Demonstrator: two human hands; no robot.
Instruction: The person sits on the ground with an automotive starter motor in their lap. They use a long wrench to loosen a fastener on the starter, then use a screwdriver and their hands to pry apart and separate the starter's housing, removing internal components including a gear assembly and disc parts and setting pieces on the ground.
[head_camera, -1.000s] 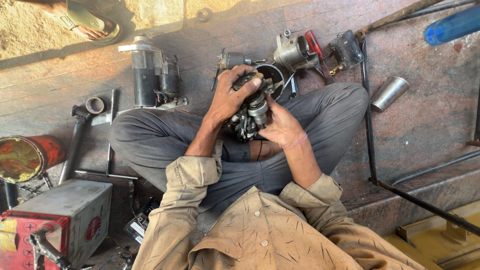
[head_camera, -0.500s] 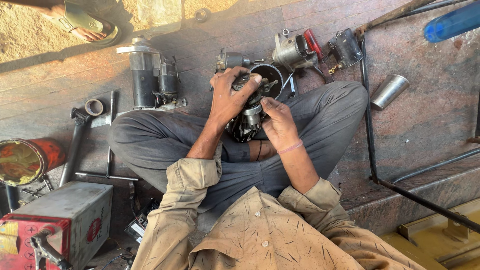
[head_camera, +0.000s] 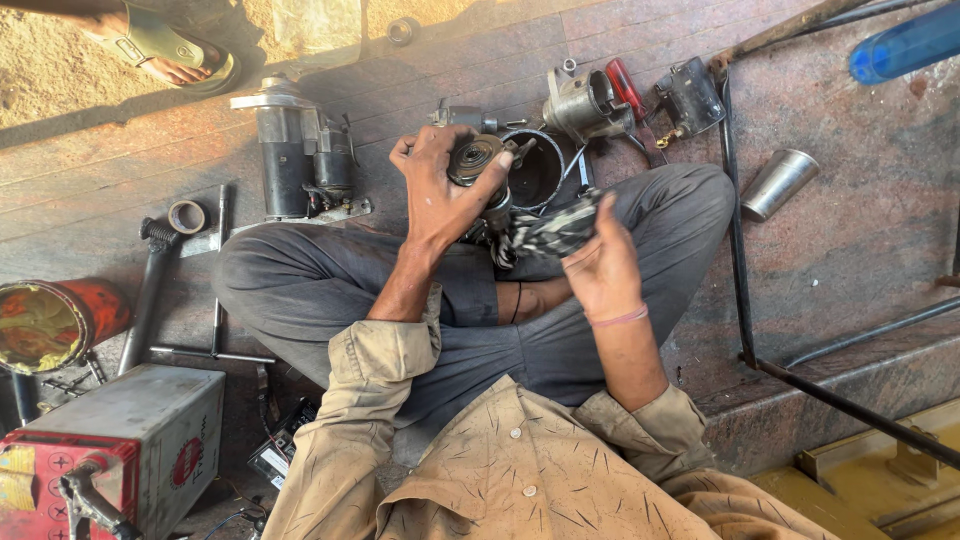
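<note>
I sit cross-legged on a stone floor. My left hand (head_camera: 440, 195) grips a round metal motor part (head_camera: 474, 160) with a dark grooved hub, held up over my lap. My right hand (head_camera: 600, 265) holds a crumpled dark patterned rag (head_camera: 545, 235) just to the right of the part, and the rag's end touches the part's lower side. A black round housing (head_camera: 535, 165) lies on the floor right behind the part.
A starter motor (head_camera: 300, 150) stands at the left, more motor pieces (head_camera: 590, 100) and a steel cup (head_camera: 778, 183) at the back right. A battery (head_camera: 110, 450), a red can (head_camera: 50, 320) and loose tools lie left. Another person's sandalled foot (head_camera: 165, 55) is top left.
Both hands were closed around the part together. Now the right hand has pulled away to the right with the rag, and the left hand has turned the part's hub face into view.
</note>
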